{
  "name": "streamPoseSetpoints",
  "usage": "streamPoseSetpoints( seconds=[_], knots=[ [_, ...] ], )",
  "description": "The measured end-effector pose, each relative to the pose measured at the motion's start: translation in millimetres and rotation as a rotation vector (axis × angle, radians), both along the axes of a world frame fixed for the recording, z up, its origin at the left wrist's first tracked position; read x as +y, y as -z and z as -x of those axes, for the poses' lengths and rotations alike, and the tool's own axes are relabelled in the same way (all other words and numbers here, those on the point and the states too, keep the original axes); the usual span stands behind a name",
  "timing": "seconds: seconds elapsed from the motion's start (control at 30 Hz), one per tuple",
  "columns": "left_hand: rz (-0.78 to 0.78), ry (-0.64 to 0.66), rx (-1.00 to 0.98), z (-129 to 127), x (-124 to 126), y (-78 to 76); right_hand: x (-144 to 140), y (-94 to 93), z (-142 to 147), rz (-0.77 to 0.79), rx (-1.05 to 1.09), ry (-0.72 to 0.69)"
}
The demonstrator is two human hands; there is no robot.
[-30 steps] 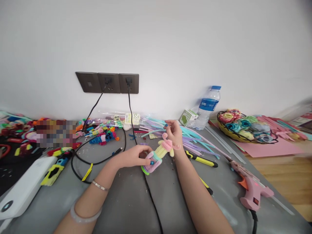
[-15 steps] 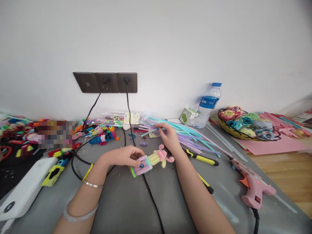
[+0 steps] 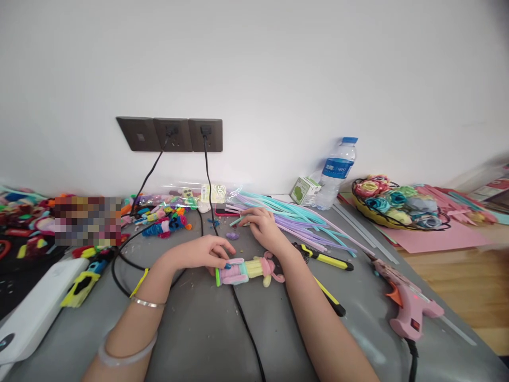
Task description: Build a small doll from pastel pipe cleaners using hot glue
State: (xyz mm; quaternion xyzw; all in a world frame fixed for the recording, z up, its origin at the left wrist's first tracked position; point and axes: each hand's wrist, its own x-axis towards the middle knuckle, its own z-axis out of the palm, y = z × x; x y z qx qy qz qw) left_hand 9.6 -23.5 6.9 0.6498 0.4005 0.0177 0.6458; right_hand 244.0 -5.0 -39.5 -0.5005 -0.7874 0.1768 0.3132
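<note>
Under my left hand [image 3: 204, 252], a small pipe-cleaner figure [image 3: 252, 269] lies along the table, in lilac, teal, yellow and pink with a lime-green end. My left thumb presses on its lilac part, and the other fingers bend over its far side. My right hand [image 3: 260, 228] reaches forward with fingers stretched out and slightly bent at the near left ends of a bundle of pipe cleaners [image 3: 302, 220] in teal, lilac and purple. Its fingertips hide part of a short teal piece. My right wrist is beside the figure's pink curled end.
Yellow-black pliers [image 3: 330, 260] lie right of my right forearm, and a pink glue gun [image 3: 413, 307] farther right. A water bottle [image 3: 338, 170] stands by the wall near a flower basket [image 3: 366, 212]. Black cables [image 3: 248, 331] cross the table. Colourful pipe-cleaner pieces [image 3: 167, 223] lie at the left.
The figure has been lowered from a tilted position and lies flatter, with my left fingers looser around it. My right hand has shifted slightly left and nearer.
</note>
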Motion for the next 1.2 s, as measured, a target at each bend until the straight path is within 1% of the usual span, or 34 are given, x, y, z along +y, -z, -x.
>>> streamPoseSetpoints(
  seconds=[0.1, 0.2, 0.3, 0.37, 0.47, 0.57, 0.63, 0.7, 0.77, 0.83, 0.93, 1.1, 1.2],
  knots=[
    [-0.022, -0.01, 0.03, -1.7, -0.4, -1.4, 0.7, 0.7, -0.7, -0.004, -0.003, 0.024],
    [-0.022, 0.011, 0.035, -2.6, -1.3, -3.0, 1.8, 2.5, -1.4, -0.018, -0.01, 0.054],
    [-0.053, 0.028, 0.012, -2.7, -1.6, -2.2, 2.3, 3.9, -1.6, -0.056, -0.018, 0.09],
    [-0.097, 0.013, -0.023, -2.9, -1.1, -0.7, 2.3, 4.3, -1.7, -0.084, -0.023, 0.098],
    [-0.186, -0.056, -0.073, -5.1, -0.4, 1.6, 1.9, 4.4, -2.0, -0.095, -0.027, 0.086],
    [-0.327, -0.162, -0.094, -12.3, -0.7, 4.4, 1.9, 4.3, -1.9, -0.088, -0.026, 0.113],
    [-0.489, -0.253, -0.106, -19.0, -1.3, 7.9, 2.2, 3.8, -1.4, -0.082, -0.017, 0.147],
    [-0.654, -0.317, -0.078, -25.2, -1.5, 12.8, 2.6, 2.5, -0.8, -0.074, -0.001, 0.175],
    [-0.816, -0.388, -0.007, -29.1, -1.0, 18.3, 2.9, 0.6, -0.4, -0.07, 0.022, 0.194],
    [-0.904, -0.434, 0.04, -30.6, 0.0, 23.0, 3.2, -1.3, 0.0, -0.074, 0.047, 0.192],
    [-0.943, -0.456, 0.07, -30.5, 1.3, 26.8, 3.3, -2.5, 0.6, -0.089, 0.084, 0.144],
    [-0.96, -0.443, 0.068, -30.5, 2.2, 27.0, 2.7, -0.1, 1.6, -0.096, 0.11, 0.045],
    [-0.968, -0.447, 0.05, -30.6, 2.9, 27.2, 2.2, 0.5, 1.8, -0.089, 0.107, 0.027]
  ],
)
